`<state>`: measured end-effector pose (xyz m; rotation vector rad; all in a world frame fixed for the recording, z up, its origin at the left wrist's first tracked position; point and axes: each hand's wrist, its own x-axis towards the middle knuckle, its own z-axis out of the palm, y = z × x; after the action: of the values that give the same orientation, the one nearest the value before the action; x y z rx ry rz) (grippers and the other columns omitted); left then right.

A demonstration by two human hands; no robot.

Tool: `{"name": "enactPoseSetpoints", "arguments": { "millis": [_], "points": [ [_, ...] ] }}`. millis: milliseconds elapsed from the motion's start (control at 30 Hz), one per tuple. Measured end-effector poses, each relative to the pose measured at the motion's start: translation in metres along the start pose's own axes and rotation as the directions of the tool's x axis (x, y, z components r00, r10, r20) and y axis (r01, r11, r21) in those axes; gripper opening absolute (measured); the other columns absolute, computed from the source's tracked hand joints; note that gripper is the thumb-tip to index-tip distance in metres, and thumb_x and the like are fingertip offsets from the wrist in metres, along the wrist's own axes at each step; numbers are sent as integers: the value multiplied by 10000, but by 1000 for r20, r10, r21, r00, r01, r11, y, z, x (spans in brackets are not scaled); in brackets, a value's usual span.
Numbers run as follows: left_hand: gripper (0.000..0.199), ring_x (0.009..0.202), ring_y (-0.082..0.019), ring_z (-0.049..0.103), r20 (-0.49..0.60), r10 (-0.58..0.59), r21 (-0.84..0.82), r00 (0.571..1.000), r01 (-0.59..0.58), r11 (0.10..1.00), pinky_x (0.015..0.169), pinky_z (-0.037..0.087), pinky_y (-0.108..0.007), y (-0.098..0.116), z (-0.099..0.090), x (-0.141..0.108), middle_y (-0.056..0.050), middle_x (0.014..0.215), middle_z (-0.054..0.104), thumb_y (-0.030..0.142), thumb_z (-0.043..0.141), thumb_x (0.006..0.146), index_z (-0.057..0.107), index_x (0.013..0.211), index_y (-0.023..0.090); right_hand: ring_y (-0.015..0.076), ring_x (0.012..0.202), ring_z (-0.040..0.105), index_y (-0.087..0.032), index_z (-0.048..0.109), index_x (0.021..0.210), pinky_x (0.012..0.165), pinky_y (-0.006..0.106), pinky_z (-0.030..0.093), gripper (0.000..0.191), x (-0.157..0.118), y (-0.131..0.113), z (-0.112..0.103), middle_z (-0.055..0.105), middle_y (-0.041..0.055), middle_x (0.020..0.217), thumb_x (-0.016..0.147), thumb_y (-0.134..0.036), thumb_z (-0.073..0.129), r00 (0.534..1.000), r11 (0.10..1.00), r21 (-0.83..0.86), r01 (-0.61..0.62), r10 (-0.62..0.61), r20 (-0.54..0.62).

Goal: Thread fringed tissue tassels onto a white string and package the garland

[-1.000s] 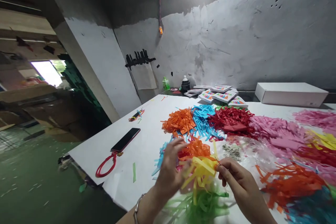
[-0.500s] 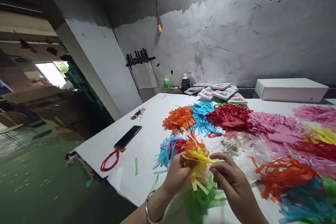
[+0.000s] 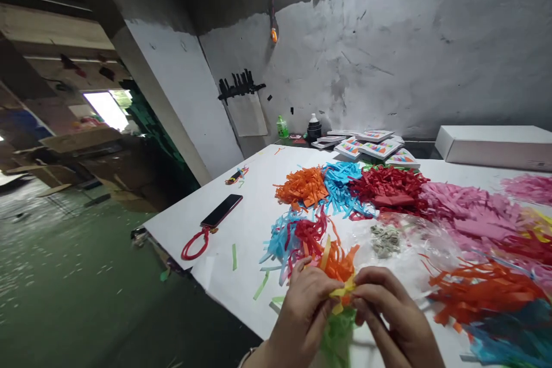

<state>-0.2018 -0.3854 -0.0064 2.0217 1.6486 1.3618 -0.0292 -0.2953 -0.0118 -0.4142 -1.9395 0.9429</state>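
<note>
Both my left hand point(image 3: 305, 311) and my right hand point(image 3: 394, 311) are closed at the fingertips on a yellow paper tassel point(image 3: 345, 292) just above the table's near edge. Orange fringe point(image 3: 340, 263) fans out behind it, with red fringe point(image 3: 311, 233) and light-blue fringe point(image 3: 282, 237) lying farther back to the left. Below my fingers hangs green fringe point(image 3: 337, 336). Whether these tassels are joined by a string cannot be made out, since my fingers cover the yellow one's middle.
Piles of orange point(image 3: 302, 187), blue point(image 3: 342, 184), dark red point(image 3: 390, 187) and pink fringe point(image 3: 472, 210) cover the white table. A phone point(image 3: 222, 211) lies left. Beige bits point(image 3: 385, 240) rest on clear plastic. Printed packs point(image 3: 379, 148) and a white box point(image 3: 495, 146) stand at the back.
My hands have come nearer and lower, closing together around the yellow tassel, whose strands spread less visibly. The orange and red fringe now lies beyond my fingers. The view has shifted slightly.
</note>
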Motion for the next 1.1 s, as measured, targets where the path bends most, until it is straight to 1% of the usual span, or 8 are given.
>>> {"name": "enactPoseSetpoints", "arguments": {
  "millis": [67,100,167,233,333,733,867,1100],
  "points": [
    [198,859,-216,630,-63,-205,-222,977,186,957,976,417,-424,0,6,-4,-59,893,695,287,516,987,700,999,214,148,685,658,-260,690,956,570,196,538,161,-5,0,-3,679,53,890,970,-304,536,985,993,18,-115,117,-130],
    [218,842,-216,630,-57,-318,-362,946,277,890,888,463,-384,-1,9,-6,-64,887,695,351,541,980,709,990,212,136,615,644,-266,690,969,524,185,521,150,-7,1,-3,683,29,822,966,-313,548,977,989,14,-150,151,-151],
    [273,814,-209,640,36,-495,-624,868,406,667,743,491,-308,-3,15,-9,-70,897,704,452,620,931,713,1010,207,132,577,661,-276,691,1018,526,171,527,133,-12,5,-4,697,-3,746,948,-297,580,986,991,-29,-128,124,-114],
    [332,810,-200,656,149,-565,-770,812,453,449,705,491,-270,-4,21,-10,-70,906,716,488,706,865,714,1026,197,150,687,726,-279,687,1063,638,169,565,160,-14,8,-2,748,2,836,930,-257,601,999,996,-87,-22,18,-44],
    [347,809,-182,663,208,-587,-833,783,456,313,717,492,-246,-5,27,-9,-60,886,717,471,783,803,729,987,181,156,774,754,-274,671,1080,700,159,571,178,-14,9,1,773,15,926,935,-220,582,998,987,-148,54,-57,-15],
    [317,670,-137,670,293,-577,-876,763,456,159,689,505,-225,-6,35,-7,-46,752,735,435,783,819,754,992,171,172,718,749,-266,699,1002,646,188,569,161,-16,7,6,773,29,862,956,-298,547,997,989,-140,-54,46,-59],
    [297,686,-133,666,284,-567,-869,773,457,189,694,500,-219,-7,35,-8,-43,769,738,428,769,835,759,996,178,182,713,745,-268,704,972,644,210,570,166,-15,7,7,772,30,853,956,-315,546,994,987,-141,-75,64,-85],
    [348,782,-189,652,240,-585,-811,775,491,318,714,494,-268,-10,35,-10,-76,899,740,488,741,837,746,993,177,180,731,753,-242,690,1016,651,202,582,169,-15,12,-1,776,51,882,961,-277,535,1000,966,-260,-3,7,16]
  ]
}}
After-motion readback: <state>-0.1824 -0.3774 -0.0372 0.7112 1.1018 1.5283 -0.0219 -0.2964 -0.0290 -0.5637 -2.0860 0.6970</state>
